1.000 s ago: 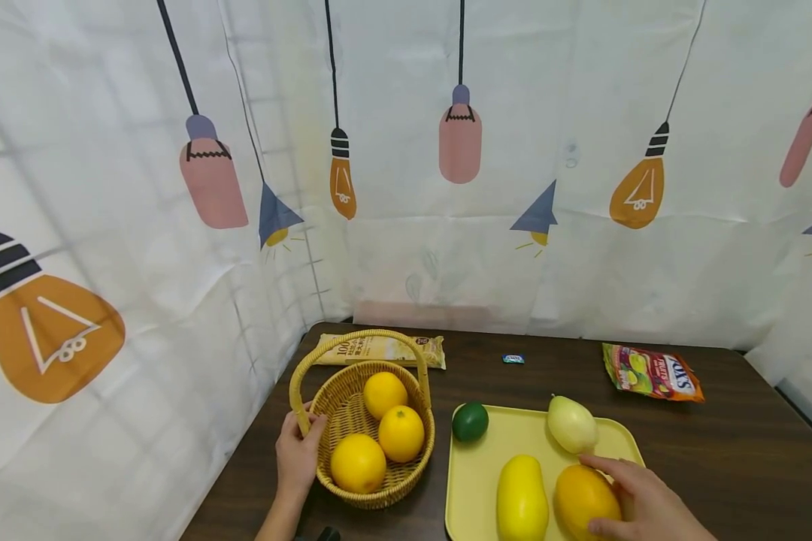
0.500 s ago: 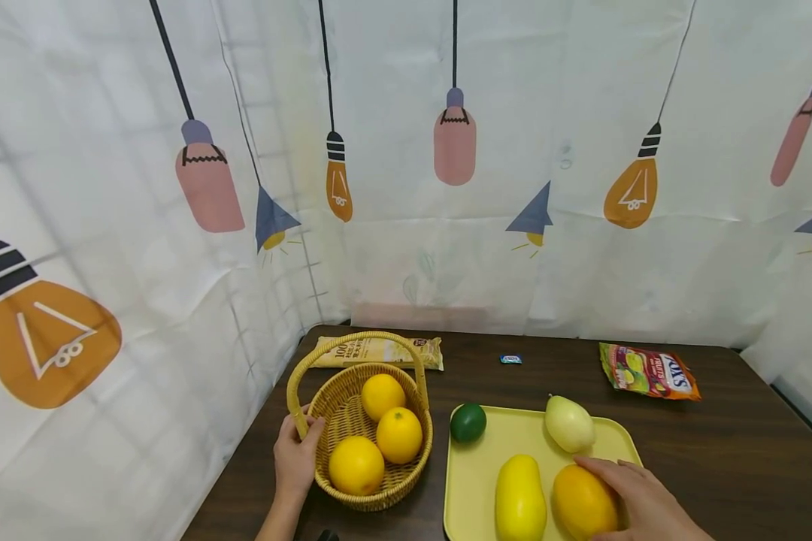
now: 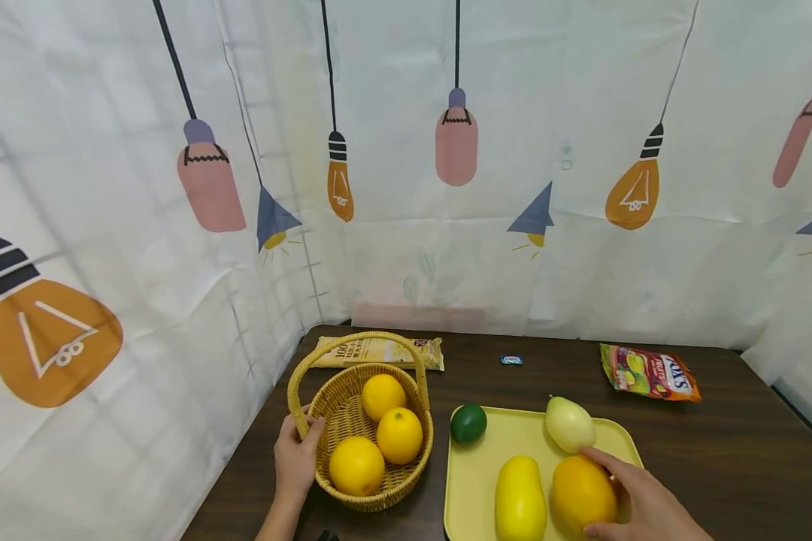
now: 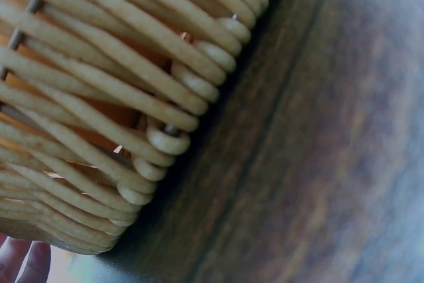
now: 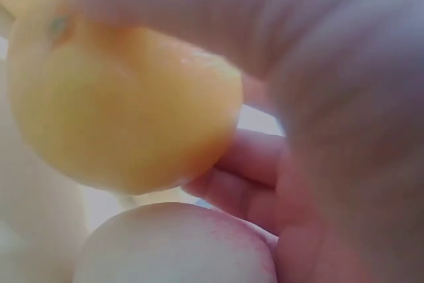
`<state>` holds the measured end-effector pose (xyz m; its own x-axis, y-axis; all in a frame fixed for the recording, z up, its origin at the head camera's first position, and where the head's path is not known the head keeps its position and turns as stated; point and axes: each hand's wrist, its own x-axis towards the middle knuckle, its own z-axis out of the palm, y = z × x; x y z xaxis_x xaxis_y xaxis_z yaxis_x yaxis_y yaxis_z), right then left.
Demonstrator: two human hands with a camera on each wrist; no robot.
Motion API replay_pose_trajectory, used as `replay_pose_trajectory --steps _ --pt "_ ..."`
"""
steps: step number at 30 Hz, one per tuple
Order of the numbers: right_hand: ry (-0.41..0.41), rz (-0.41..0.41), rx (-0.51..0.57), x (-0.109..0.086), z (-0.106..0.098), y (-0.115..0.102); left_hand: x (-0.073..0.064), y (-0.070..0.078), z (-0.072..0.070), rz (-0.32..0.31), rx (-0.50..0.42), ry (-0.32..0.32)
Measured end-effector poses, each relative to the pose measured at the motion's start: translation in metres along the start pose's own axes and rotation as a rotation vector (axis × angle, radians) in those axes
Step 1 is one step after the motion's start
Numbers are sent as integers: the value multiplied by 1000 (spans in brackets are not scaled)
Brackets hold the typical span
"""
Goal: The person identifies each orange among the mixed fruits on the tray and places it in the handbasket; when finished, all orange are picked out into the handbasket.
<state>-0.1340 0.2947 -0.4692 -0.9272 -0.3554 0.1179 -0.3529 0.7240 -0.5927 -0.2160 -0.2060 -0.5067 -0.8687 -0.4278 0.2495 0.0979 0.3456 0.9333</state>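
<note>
At the left of the head view, my left hand (image 3: 296, 457) grips the side of a wicker basket (image 3: 328, 486) by the foot of its arched handle. Three yellow-orange oranges (image 3: 356, 466) lie in the basket. On the yellow tray (image 3: 470, 481), my right hand (image 3: 643, 500) holds an orange (image 3: 583, 492), thumb on the near side and fingers on the far side. A long yellow fruit (image 3: 520, 497), a pale green pear (image 3: 570, 425) and a dark green fruit (image 3: 468, 424) are around it. Beneath the right hand, the wrist view shows a pale, pink-tinged round fruit (image 5: 175, 246), hidden in the head view.
A long yellow packet (image 3: 379, 353) lies behind the basket on the dark wooden table (image 3: 737, 443). A small blue wrapped piece (image 3: 511, 360) and a red-green candy bag (image 3: 649, 373) lie toward the back. Printed curtains (image 3: 392, 248) hang behind and to the left.
The right hand's fingers have come around the orange, which has shifted slightly upward in the head view. My left hand and the basket stay where they were.
</note>
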Motion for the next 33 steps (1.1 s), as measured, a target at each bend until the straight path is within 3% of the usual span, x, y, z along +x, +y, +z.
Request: replay_pose_trajectory --steps 6,12,16,21,27,33 --pt "47 2 61 1 -2 -10 0 -1 0 -10 5 -3" --pt "191 -73 67 3 -1 -22 0 0 -1 1 11 -6" --pt "227 -105 106 9 -5 -35 -1 2 -1 9 7 -8" --pt "280 -178 58 22 -13 -54 -2 3 0 34 12 12" --pt "279 -252 112 42 -12 -70 -3 1 0 58 4 19" --pt "256 -264 210 64 4 -84 -3 0 -1 88 6 14"
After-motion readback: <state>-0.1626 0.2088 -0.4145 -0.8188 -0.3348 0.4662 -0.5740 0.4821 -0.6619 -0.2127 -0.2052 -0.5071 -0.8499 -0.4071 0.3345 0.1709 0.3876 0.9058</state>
